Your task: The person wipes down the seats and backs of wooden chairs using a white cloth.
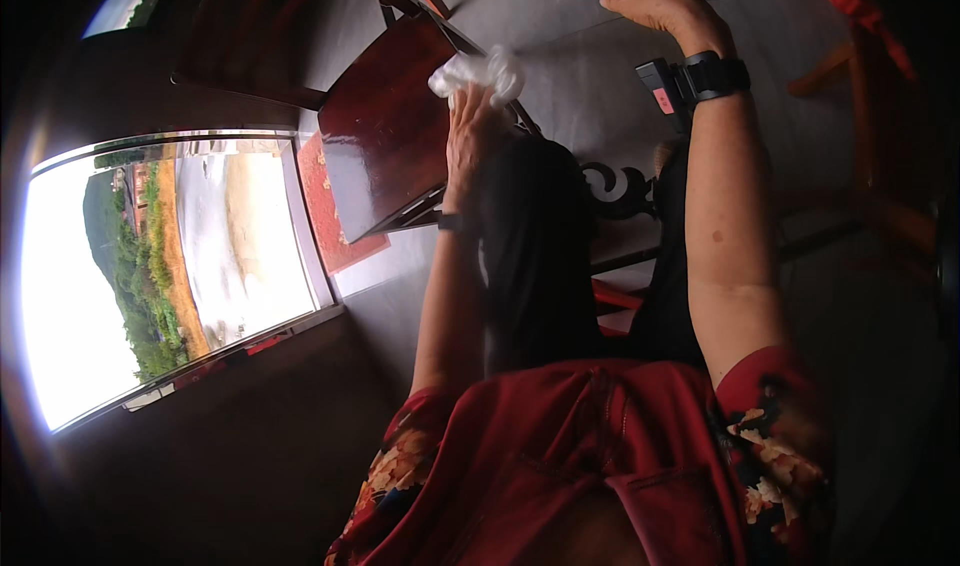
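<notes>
My left hand [471, 131] is stretched forward beside my knee, its fingers against a bunched, whitish translucent plastic piece [480, 75], blurred; it looks like a bag. The hand and the plastic are over the right edge of a glossy dark red wooden panel [390, 108], perhaps a folded tabletop or a chair seat. My right hand [656, 3] is raised at the top of the view over the grey floor, fingers curled inward, with no object visible in it. A black strap with a small black device [664, 93] sits on my right wrist.
An open doorway [225, 243] on the left lets in bright light. A red mat [330, 213] lies beside its sill. Black scrolled metalwork [622, 191] shows between my knees. Wooden furniture [877, 131] with red cloth [855, 0] stands at the right. Grey tiles [555, 56] cover the floor.
</notes>
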Demonstrator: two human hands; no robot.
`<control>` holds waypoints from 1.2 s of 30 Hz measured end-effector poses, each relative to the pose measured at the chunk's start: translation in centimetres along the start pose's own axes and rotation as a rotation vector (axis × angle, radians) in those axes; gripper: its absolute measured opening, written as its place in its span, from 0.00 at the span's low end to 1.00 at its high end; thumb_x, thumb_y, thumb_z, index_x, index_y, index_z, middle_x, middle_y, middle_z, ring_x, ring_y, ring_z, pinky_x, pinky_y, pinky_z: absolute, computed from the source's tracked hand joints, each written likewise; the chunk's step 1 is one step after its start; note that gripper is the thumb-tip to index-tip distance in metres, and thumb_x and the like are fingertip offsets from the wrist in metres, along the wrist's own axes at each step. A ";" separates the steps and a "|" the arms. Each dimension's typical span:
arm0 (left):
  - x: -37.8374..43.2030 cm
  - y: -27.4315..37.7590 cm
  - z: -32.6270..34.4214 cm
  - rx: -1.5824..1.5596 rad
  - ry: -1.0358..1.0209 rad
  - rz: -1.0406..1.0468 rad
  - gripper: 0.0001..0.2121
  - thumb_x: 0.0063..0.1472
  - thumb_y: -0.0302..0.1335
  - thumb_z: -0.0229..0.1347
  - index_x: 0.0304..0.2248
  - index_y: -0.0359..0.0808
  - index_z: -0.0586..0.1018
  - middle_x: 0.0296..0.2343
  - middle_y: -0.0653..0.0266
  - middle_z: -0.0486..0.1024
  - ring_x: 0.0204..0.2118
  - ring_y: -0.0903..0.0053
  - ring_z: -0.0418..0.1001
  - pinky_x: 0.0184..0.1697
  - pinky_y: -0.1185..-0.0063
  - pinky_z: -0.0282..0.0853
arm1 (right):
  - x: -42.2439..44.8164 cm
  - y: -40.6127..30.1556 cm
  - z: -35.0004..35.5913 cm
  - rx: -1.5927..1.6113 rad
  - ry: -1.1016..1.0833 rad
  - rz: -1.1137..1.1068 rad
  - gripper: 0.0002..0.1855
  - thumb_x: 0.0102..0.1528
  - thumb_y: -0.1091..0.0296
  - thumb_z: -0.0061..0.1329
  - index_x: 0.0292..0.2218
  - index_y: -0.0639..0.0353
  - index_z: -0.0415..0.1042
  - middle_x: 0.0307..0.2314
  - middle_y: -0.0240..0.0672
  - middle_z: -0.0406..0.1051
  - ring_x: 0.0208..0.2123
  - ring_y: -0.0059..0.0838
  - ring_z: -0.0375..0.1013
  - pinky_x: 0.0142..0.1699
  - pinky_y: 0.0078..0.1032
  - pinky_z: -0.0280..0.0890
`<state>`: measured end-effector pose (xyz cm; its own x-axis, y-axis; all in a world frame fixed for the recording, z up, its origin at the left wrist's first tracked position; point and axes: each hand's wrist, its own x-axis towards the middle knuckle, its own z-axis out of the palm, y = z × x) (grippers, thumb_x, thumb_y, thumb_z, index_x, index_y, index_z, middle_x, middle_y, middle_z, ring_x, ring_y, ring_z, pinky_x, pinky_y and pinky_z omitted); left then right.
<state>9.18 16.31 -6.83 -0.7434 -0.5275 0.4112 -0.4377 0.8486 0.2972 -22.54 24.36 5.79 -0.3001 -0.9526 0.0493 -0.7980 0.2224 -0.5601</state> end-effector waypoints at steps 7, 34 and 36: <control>-4.8 -1.8 -0.5 -0.107 -0.012 -0.161 0.23 0.58 0.29 0.53 0.54 0.41 0.68 0.57 0.52 0.60 0.61 0.54 0.54 0.62 0.63 0.50 | 0.2 -0.3 0.6 0.076 -0.079 -0.044 0.11 0.46 0.65 0.47 0.21 0.64 0.71 0.15 0.48 0.67 0.17 0.32 0.68 0.25 0.34 0.59; -3.9 1.7 -1.8 -0.059 -0.087 -0.173 0.23 0.60 0.32 0.50 0.56 0.40 0.68 0.59 0.56 0.59 0.63 0.54 0.50 0.64 0.63 0.45 | 0.0 0.8 1.2 -0.032 -0.023 0.103 0.14 0.55 0.58 0.49 0.38 0.57 0.74 0.35 0.39 0.73 0.37 0.36 0.73 0.43 0.33 0.67; -4.9 0.3 -2.4 -0.045 -0.167 -0.189 0.23 0.61 0.32 0.50 0.56 0.41 0.68 0.59 0.56 0.60 0.64 0.54 0.50 0.64 0.62 0.45 | 0.4 0.9 2.3 -0.010 -0.047 0.179 0.17 0.56 0.55 0.50 0.43 0.53 0.73 0.42 0.36 0.73 0.45 0.34 0.73 0.50 0.33 0.66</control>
<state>13.90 19.00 -6.64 -0.7252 -0.6595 0.1978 -0.5570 0.7308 0.3945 -22.22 23.75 3.42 -0.4129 -0.9064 -0.0893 -0.7393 0.3908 -0.5483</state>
